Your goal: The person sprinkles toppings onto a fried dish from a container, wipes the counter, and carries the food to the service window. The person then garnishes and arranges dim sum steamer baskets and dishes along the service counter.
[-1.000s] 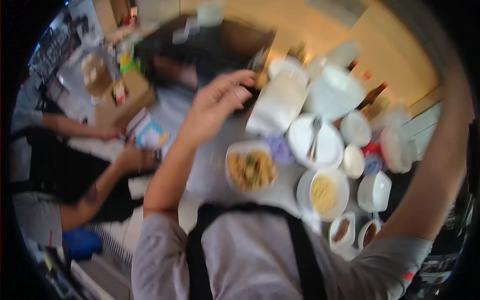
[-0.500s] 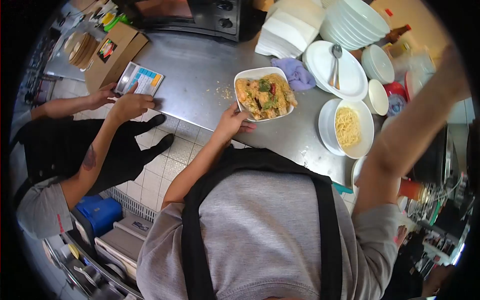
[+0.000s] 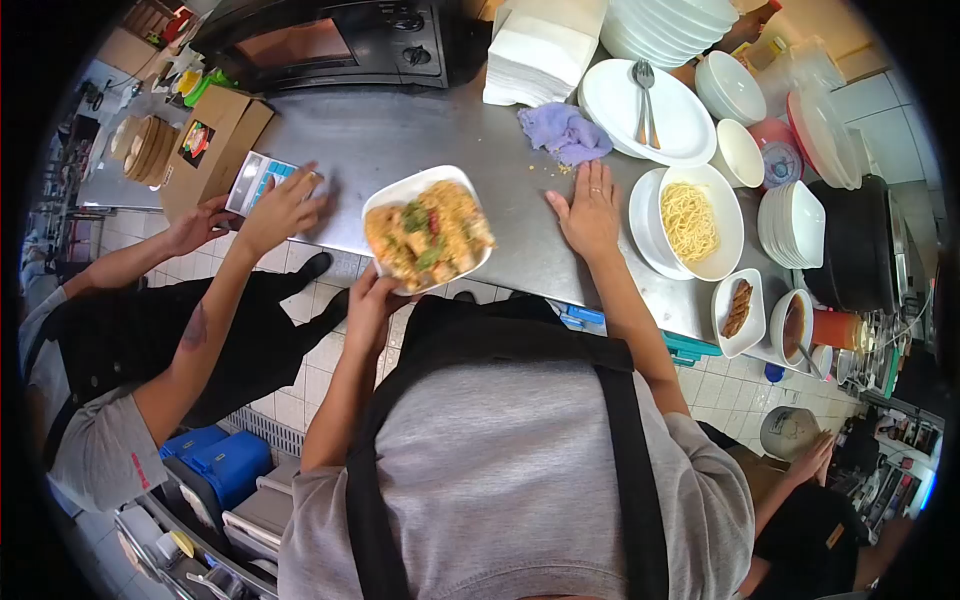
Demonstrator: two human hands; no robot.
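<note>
In the head view, my left hand (image 3: 372,303) grips the lower left edge of a white square dish (image 3: 452,178), fingers beneath it. The dish is heaped with golden, crumb-covered food (image 3: 430,235) topped with green leaves and a red chilli; it is tilted and raised near the counter's front edge. My right hand (image 3: 588,215) lies flat on the steel counter (image 3: 520,215), palm down and holding nothing. A few crumbs are by its fingertips, just below a crumpled purple cloth (image 3: 563,132). Right of this hand is a white bowl of noodles (image 3: 690,222).
A co-worker's hands (image 3: 280,212) are at a calculator (image 3: 258,180) on the left, beside a cardboard box (image 3: 215,145). A black toaster oven (image 3: 330,45) and napkins (image 3: 540,55) stand behind. Oval plates (image 3: 610,100) bear a spoon and fork. Another person's hands (image 3: 815,460) show lower right.
The dish has come off the counter and moved left in my left hand. My right arm, formerly stretched far right, has come back, its hand now flat on the counter below the cloth.
</note>
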